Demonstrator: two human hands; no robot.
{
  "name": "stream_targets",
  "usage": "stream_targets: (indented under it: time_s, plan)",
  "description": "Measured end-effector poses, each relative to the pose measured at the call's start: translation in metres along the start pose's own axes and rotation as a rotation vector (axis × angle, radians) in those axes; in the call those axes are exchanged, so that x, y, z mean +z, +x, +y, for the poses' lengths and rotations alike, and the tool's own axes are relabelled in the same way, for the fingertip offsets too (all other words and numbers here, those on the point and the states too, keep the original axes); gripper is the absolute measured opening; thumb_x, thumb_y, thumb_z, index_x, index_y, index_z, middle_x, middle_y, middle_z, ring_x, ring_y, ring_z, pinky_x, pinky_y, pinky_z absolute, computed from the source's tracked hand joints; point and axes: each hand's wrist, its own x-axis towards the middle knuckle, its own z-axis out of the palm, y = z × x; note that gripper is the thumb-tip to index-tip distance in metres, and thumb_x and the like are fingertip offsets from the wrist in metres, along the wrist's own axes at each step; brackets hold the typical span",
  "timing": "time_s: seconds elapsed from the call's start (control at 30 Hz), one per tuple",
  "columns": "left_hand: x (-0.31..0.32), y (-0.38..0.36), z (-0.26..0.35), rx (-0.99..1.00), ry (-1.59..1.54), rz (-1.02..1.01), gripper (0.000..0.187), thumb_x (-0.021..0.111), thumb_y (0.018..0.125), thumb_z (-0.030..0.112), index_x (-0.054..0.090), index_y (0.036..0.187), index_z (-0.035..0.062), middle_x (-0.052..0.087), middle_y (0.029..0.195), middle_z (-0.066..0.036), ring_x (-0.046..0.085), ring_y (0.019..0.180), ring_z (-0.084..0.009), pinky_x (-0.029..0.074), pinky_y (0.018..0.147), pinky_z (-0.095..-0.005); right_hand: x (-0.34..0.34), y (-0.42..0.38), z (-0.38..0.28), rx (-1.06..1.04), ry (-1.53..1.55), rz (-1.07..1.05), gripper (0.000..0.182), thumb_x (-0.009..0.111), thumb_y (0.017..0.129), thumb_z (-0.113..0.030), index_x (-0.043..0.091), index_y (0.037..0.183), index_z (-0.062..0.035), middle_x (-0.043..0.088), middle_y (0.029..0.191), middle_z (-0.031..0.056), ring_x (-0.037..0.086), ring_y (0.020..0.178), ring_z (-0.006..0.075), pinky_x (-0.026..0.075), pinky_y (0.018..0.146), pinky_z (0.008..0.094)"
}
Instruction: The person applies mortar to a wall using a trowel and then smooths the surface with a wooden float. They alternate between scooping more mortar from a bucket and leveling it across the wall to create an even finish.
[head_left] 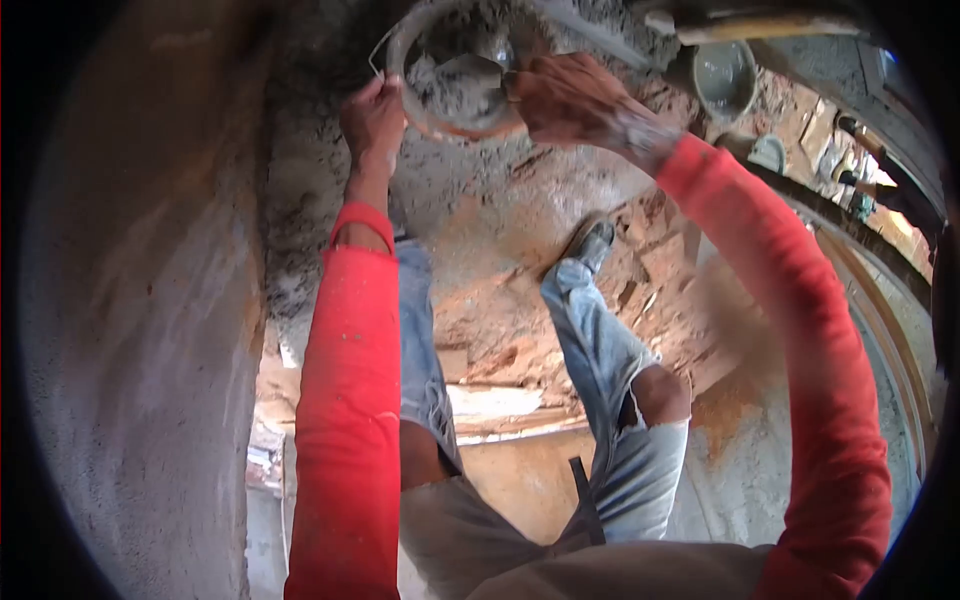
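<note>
At the top of the head view is a round bucket with wet grey mortar inside. My left hand is closed at the bucket's left rim, beside its thin wire handle. Over the right rim, my right hand is closed round the end of a trowel, whose blade lies over the mortar. The trowel's handle is hidden by my fingers, which are slightly blurred.
A tall grey wall runs down the left side. Another bucket stands at the upper right, near a wooden pole. Broken reddish rubble covers the ground around my shoe.
</note>
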Motion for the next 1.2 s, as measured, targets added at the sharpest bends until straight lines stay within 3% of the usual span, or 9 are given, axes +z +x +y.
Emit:
stream_targets:
  time_s: [0.2,0.4,0.47,0.53,0.6,0.73,0.9,1.03,1.2]
  plan:
    - [0.023,-0.001,0.011,0.148,0.128,0.036,0.043,0.073,0.106,0.032,0.074,0.139,0.0034,0.076,0.100,-0.003,0.065,0.084,-0.0099,0.059,0.074,-0.0330,0.027,0.037,-0.028,0.094,0.039,-0.211,0.027,0.062,0.105,-0.029,0.068,0.103,-0.0033,0.071,0.083,0.0088,0.068,0.065,0.0206,0.060,0.056,0.0382]
    - [0.016,-0.012,-0.018,0.208,0.154,0.125,0.040,0.072,0.105,0.031,0.077,0.132,0.0015,0.079,0.095,-0.007,0.071,0.086,-0.0146,0.058,0.077,-0.0348,0.056,-0.003,0.027,-0.298,2.542,0.020,0.030,0.068,0.103,-0.032,0.068,0.112,-0.0033,0.074,0.116,0.0164,0.072,0.098,0.0246,0.060,0.090,0.0399]
    - [0.027,-0.033,0.011,0.183,0.126,0.134,0.041,0.072,0.105,0.031,0.077,0.133,0.0013,0.079,0.096,-0.010,0.072,0.088,-0.0168,0.057,0.081,-0.0360,0.116,0.008,0.069,-0.087,2.430,-0.013,0.026,0.069,0.103,-0.028,0.070,0.115,-0.0052,0.073,0.116,0.0130,0.071,0.099,0.0228,0.060,0.088,0.0389]
    - [0.030,-0.025,0.013,0.173,0.184,0.188,0.040,0.071,0.104,0.029,0.077,0.131,0.0008,0.080,0.095,-0.010,0.072,0.086,-0.0176,0.057,0.082,-0.0361,0.064,0.004,0.064,0.212,1.005,-0.095,0.022,0.065,0.105,-0.026,0.070,0.113,-0.0057,0.073,0.112,0.0119,0.071,0.095,0.0217,0.061,0.082,0.0393]
    - [0.026,-0.029,-0.009,0.217,0.173,0.246,0.039,0.069,0.105,0.029,0.078,0.131,0.0009,0.079,0.093,-0.009,0.071,0.083,-0.0169,0.057,0.078,-0.0348,0.044,0.022,0.033,0.214,0.471,-0.370,0.019,0.061,0.108,-0.023,0.069,0.112,-0.0063,0.073,0.108,0.0108,0.071,0.092,0.0206,0.061,0.075,0.0397]
    - [0.012,0.001,-0.040,0.286,0.175,0.167,0.043,0.068,0.106,0.031,0.075,0.136,0.0021,0.073,0.087,-0.005,0.063,0.072,-0.0107,0.056,0.068,-0.0302,0.048,0.025,-0.010,0.234,0.574,-0.484,0.021,0.058,0.111,-0.023,0.067,0.119,-0.0060,0.067,0.093,0.0064,0.065,0.076,0.0170,0.055,0.061,0.0373]
    - [0.008,-0.011,-0.042,0.211,0.118,0.131,0.045,0.070,0.106,0.035,0.074,0.141,0.0071,0.070,0.095,0.001,0.061,0.083,-0.0097,0.058,0.073,-0.0315,0.054,0.001,-0.040,0.594,1.919,-0.379,0.040,0.056,0.114,-0.034,0.059,0.139,-0.0024,0.056,0.070,-0.0007,0.050,0.049,0.0084,0.041,0.043,0.0296]
    - [0.006,-0.005,-0.036,0.262,0.171,0.074,0.044,0.071,0.106,0.034,0.075,0.140,0.0063,0.069,0.091,0.002,0.060,0.081,-0.0076,0.057,0.071,-0.0313,0.055,-0.018,-0.048,0.455,2.593,-0.425,0.035,0.059,0.111,-0.035,0.068,0.109,-0.0017,0.063,0.078,0.0026,0.051,0.050,0.0118,0.042,0.044,0.0293]
    - [0.010,0.023,-0.024,0.409,0.215,0.155,0.041,0.072,0.105,0.033,0.077,0.136,0.0064,0.071,0.084,0.001,0.060,0.074,-0.0087,0.054,0.069,-0.0320,0.016,-0.048,0.004,0.296,0.988,-0.030,0.047,0.063,0.107,-0.039,0.075,0.126,0.0018,0.067,0.071,0.0137,0.057,0.059,0.0137,0.053,0.058,0.0381]
